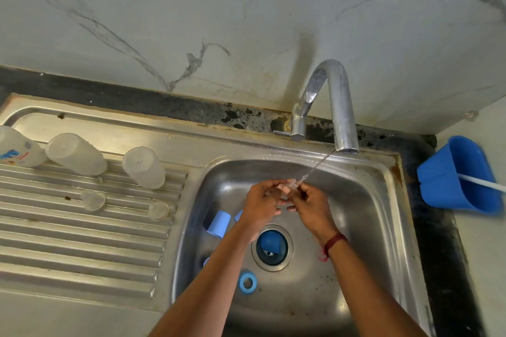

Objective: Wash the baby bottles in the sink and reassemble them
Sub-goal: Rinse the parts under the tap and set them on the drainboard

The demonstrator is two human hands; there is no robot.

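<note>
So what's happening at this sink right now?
A person's left hand and right hand together hold a small translucent piece under a thin stream from the tap, over the sink. Three clear bottle bodies rest on the drainboard, with two small clear parts near them. Blue caps and a blue ring lie in the sink, so nothing is reassembled yet.
</note>
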